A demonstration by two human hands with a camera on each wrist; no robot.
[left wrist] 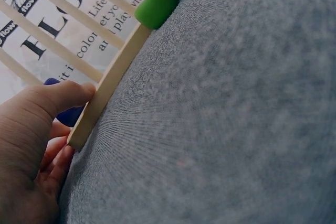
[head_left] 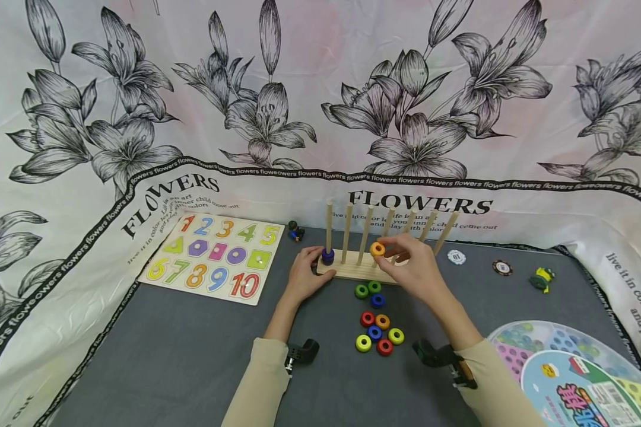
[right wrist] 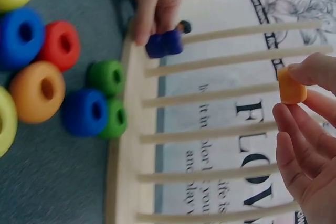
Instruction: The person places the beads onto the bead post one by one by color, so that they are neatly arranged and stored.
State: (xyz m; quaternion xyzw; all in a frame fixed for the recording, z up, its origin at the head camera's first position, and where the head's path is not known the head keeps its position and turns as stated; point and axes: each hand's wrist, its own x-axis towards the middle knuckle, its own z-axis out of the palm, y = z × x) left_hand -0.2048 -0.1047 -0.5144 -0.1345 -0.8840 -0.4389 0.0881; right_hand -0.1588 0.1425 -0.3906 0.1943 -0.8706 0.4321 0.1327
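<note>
The number puzzle (head_left: 213, 258) and coloured rings (head_left: 374, 338) suggest a play area.

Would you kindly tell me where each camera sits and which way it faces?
Head: on the head, facing forward and down at the pegged stand; left hand, right hand and both sleeves show.
Left wrist: on that wrist, facing the stand's end and grey surface; the left hand shows.
Right wrist: on that wrist, facing the stand and loose rings; the right hand pinching an orange ring shows, left hand beyond.
Shared: head and right-wrist views show both hands.
</note>
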